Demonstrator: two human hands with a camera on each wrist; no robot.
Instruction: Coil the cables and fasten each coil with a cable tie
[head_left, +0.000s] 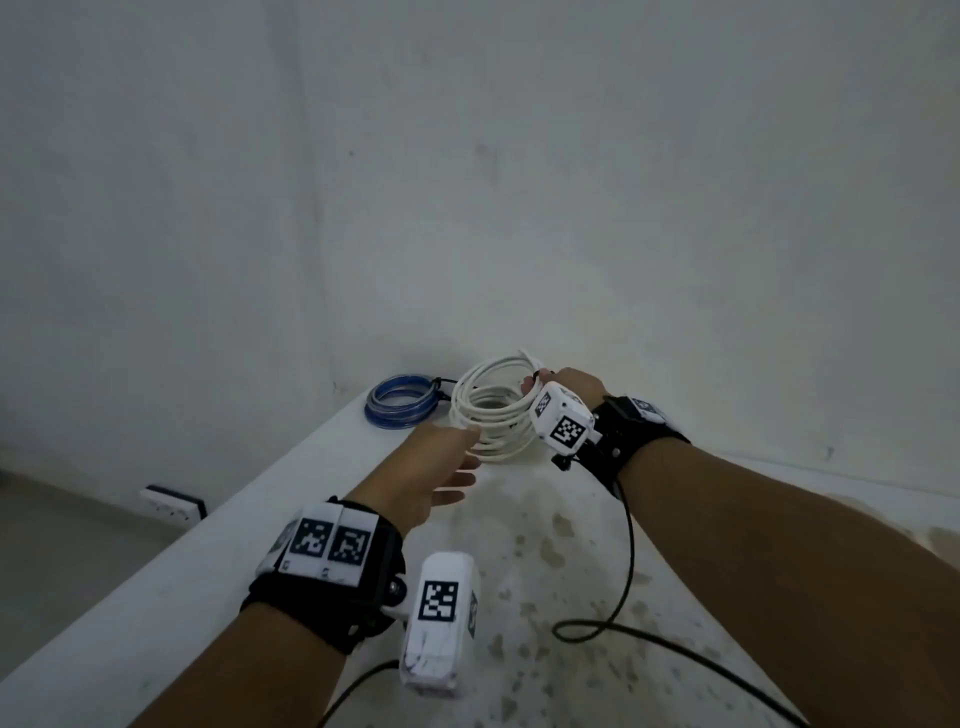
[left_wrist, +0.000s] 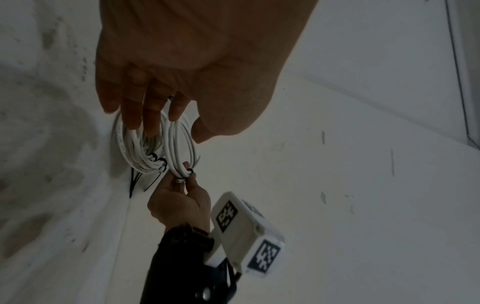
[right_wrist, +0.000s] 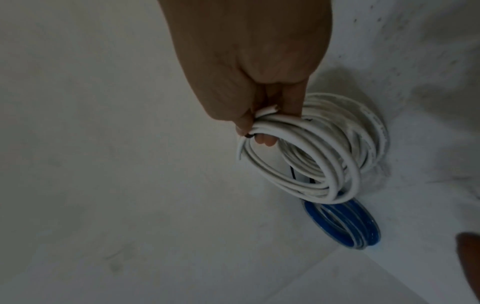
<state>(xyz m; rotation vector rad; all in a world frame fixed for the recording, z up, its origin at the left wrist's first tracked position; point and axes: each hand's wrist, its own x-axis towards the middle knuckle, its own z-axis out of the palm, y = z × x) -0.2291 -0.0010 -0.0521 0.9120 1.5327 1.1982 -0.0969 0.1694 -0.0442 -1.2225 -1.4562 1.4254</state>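
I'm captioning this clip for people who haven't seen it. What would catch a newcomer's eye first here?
First, the white coiled cable lifted at the far end of the pale speckled table, gripped by the right hand where a thin black cable tie circles it. Under it lies a second white cable coil with black ties, the open left hand reaching toward it. Left of them, a blue cable coil rests at the table's corner.

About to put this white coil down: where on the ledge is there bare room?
Crowded at the far corner: the blue coil and another white coil sit there, under the held coil in the right hand. The left hand reaches there too. Bare ledge lies nearer, between the forearms, bordered by the black wrist cable.
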